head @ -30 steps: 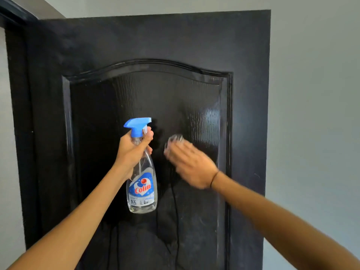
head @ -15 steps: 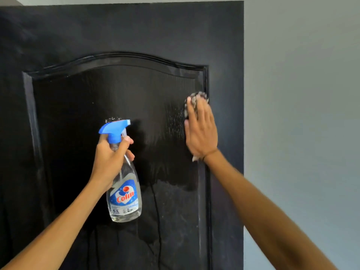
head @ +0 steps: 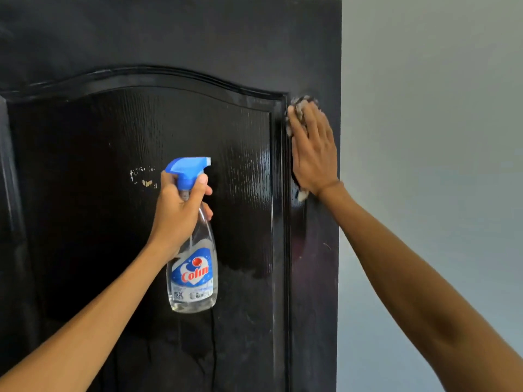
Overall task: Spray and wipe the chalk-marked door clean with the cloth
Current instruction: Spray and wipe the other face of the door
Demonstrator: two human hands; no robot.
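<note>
Door (head: 141, 38), black, upright, filling the head view, panel glossy and wet. Cloth (head: 301, 104) pressed flat against the right stile under straight fingers of the right hand (head: 312, 154) (only scraps showing). Spray bottle (head: 194, 273) gripped at the neck by the left hand (head: 177, 216), before the panel. Whitish flecks (head: 141, 176) just left of the trigger.

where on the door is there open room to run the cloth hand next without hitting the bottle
Free: the arched panel top above the spray bottle, and the panel's right strip between bottle and moulding. The white marks sit tight beside the left hand. The right hand presses the cloth on the door's right edge.
</note>
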